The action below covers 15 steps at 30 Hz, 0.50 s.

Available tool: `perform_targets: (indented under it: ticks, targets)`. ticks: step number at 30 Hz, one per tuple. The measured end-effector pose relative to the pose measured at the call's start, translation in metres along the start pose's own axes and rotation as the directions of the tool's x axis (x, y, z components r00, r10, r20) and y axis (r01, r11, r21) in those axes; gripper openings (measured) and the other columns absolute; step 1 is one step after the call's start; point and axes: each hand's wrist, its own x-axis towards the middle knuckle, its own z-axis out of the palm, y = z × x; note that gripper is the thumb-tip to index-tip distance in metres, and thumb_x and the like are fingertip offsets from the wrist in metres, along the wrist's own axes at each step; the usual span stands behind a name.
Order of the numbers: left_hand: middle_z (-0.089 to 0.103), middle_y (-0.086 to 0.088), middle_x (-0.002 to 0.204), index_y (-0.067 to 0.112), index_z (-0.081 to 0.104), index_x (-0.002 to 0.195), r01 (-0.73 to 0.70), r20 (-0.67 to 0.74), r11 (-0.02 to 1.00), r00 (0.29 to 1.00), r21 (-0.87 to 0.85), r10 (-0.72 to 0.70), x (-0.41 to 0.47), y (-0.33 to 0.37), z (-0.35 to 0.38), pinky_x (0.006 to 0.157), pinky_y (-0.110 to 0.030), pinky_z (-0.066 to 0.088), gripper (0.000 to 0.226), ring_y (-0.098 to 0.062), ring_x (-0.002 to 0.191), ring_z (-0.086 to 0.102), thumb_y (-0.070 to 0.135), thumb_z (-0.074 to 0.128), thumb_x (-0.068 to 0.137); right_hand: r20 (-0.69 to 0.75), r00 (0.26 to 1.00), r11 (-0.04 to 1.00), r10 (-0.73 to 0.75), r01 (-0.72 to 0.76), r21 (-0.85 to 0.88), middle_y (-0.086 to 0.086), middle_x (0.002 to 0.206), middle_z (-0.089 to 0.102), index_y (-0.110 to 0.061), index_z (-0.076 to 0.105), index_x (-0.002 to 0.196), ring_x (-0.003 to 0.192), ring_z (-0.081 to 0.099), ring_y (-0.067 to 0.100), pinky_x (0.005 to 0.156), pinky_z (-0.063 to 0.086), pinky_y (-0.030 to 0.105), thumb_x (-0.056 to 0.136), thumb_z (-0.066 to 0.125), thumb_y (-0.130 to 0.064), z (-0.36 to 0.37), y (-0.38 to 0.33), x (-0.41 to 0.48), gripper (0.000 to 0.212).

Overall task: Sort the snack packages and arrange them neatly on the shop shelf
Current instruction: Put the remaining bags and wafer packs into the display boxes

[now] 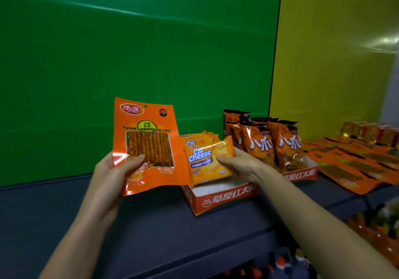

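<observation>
Orange snack bag with a see-through window; yellow Cat Cheese pack with blue letters; dark blue shelf; green wall.

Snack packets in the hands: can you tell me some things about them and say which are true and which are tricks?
1. The left hand holds the orange strip packet. True.
2. The right hand grips a blue bottle. False: it grips a yellow Cat Cheese wafer pack.
3. The Cat Cheese wafer pack is at an open box with more packs like it behind. True.
4. The wall behind the orange strip packet is red. False: it is green.
5. To the right, a second box holds dark orange bags standing up. True.
</observation>
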Motion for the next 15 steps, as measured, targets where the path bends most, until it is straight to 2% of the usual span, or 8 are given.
perform_targets:
  ticks: [2, 5, 7, 9, 10, 15]
  targets:
    - [0.074, 0.001, 0.064, 0.016, 0.061, 0.088, -0.024, -0.028, 1.0, 0.999, 0.02, 0.025, -0.005, -0.001, 0.008, 0.045, -0.018, 0.053, 0.012, -0.009, 0.053, 0.069, 0.005, 0.063, 0.082, 0.044, 0.999, 0.997, 0.018, -0.015, -0.077, 0.01, 0.124, 0.061, -0.016, 0.048, 0.129, 0.109, 0.061, 0.026, 0.099, 0.047, 0.044, 0.088, 0.062, -0.016, -0.006, 0.001, 0.006, 0.044]
    - [0.074, 0.002, 0.065, 0.016, 0.061, 0.088, -0.056, -0.084, 0.997, 0.995, 0.052, 0.061, -0.016, -0.004, 0.024, 0.046, -0.017, 0.053, 0.012, -0.009, 0.054, 0.069, 0.006, 0.063, 0.082, 0.068, 0.997, 0.971, -0.038, 0.053, -0.234, 0.012, 0.129, 0.059, -0.014, 0.049, 0.127, 0.114, 0.059, 0.027, 0.101, 0.046, 0.044, 0.087, 0.064, -0.017, -0.014, 0.0, 0.012, 0.043]
    - [0.074, 0.0, 0.069, 0.016, 0.062, 0.09, -0.066, -0.133, 0.995, 0.988, 0.071, 0.075, -0.024, -0.006, 0.037, 0.048, -0.018, 0.054, 0.012, -0.01, 0.056, 0.07, 0.006, 0.063, 0.082, 0.054, 0.992, 0.885, -0.118, 0.13, -0.446, 0.011, 0.132, 0.056, -0.012, 0.047, 0.128, 0.118, 0.056, 0.027, 0.102, 0.045, 0.039, 0.085, 0.066, -0.021, -0.016, -0.002, 0.013, 0.048]
    - [0.074, -0.003, 0.079, 0.016, 0.063, 0.093, -0.08, -0.179, 0.993, 0.979, 0.092, 0.095, -0.033, -0.008, 0.053, 0.055, -0.022, 0.055, 0.014, -0.012, 0.062, 0.071, 0.007, 0.064, 0.082, 0.01, 0.982, 0.73, -0.19, 0.148, -0.668, 0.011, 0.134, 0.052, -0.008, 0.041, 0.131, 0.121, 0.052, 0.027, 0.099, 0.044, 0.036, 0.084, 0.068, -0.028, -0.017, -0.003, 0.012, 0.058]
    - [0.074, -0.005, 0.083, 0.016, 0.063, 0.095, -0.089, -0.201, 0.991, 0.974, 0.1, 0.108, -0.038, -0.009, 0.06, 0.059, -0.025, 0.054, 0.015, -0.014, 0.065, 0.071, 0.008, 0.064, 0.082, -0.01, 0.974, 0.672, -0.225, 0.148, -0.726, 0.012, 0.134, 0.051, -0.006, 0.038, 0.132, 0.122, 0.052, 0.028, 0.098, 0.043, 0.036, 0.082, 0.069, -0.029, -0.017, -0.004, 0.012, 0.063]
    - [0.075, 0.001, 0.073, 0.017, 0.064, 0.092, -0.114, -0.28, 0.986, 0.949, 0.124, 0.145, -0.062, -0.014, 0.094, 0.065, -0.029, 0.051, 0.014, -0.012, 0.064, 0.071, 0.008, 0.064, 0.082, 0.019, 0.93, 0.552, -0.366, 0.234, -0.801, 0.013, 0.128, 0.054, -0.005, 0.036, 0.132, 0.116, 0.055, 0.031, 0.094, 0.046, 0.039, 0.08, 0.073, -0.022, -0.017, 0.003, 0.017, 0.066]
